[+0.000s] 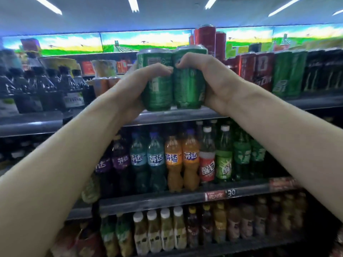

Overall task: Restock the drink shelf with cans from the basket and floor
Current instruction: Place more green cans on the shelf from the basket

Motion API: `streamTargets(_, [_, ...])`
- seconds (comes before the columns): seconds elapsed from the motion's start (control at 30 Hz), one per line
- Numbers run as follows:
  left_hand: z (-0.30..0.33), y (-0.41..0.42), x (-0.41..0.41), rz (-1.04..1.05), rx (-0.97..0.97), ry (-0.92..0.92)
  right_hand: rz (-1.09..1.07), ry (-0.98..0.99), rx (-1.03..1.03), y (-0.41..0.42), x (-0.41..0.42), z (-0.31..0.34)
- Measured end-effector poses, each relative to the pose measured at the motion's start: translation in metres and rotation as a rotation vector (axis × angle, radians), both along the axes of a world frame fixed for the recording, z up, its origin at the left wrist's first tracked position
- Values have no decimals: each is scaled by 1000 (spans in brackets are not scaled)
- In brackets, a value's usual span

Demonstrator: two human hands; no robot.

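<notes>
Shop shelving fills the view, blurred toward the edges so most labels cannot be read. On the upper shelf (185,115) at left stand dark bottles (46,89). At centre, the left hand (133,89) curls round one green can (157,84), fingers wrapped across its front. Touching it, a second green can (187,84) sits in the grip of the right hand (213,84). Both cans are upright, their bases level with the shelf edge; whether they rest on it is unclear. Right of them stand red cans (256,71), more green ones and black ones (324,69). Below, soda bottles (174,160) line a lower shelf, partly hidden behind the forearms.
</notes>
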State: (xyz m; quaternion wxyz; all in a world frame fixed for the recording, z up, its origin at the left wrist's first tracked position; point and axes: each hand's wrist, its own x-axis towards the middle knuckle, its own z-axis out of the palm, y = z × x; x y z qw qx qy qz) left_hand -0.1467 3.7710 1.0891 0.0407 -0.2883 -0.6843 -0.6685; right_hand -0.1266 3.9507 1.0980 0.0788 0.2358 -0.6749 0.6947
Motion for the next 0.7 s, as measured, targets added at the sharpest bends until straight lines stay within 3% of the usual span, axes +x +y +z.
streamTargets(0.7, [8,3,-144,100,-25,-126,-20,-95,0,-6,-154,13])
